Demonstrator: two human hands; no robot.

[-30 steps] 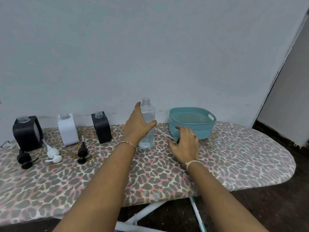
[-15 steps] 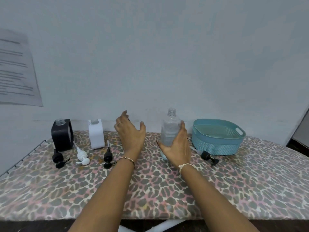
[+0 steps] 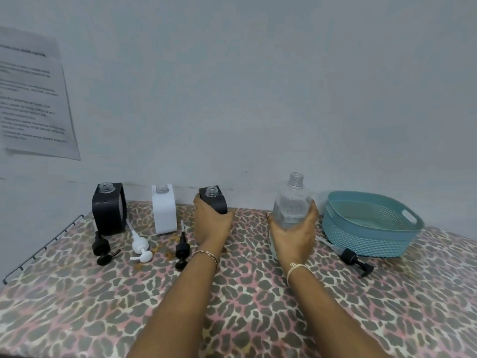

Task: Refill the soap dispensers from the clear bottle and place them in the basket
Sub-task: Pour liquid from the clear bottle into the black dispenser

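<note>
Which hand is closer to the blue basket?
Right. The right hand grips the clear bottle just beside the basket; the left hand grips a black dispenser farther off.

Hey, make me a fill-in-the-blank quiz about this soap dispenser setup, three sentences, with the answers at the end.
1. The left hand grips a ____ dispenser.
2. The right hand holds the clear bottle, and the teal basket stands on the bottle's ____ side.
3. The loose pumps lying on the board number ____.

Missing words: black, right, four.
</note>
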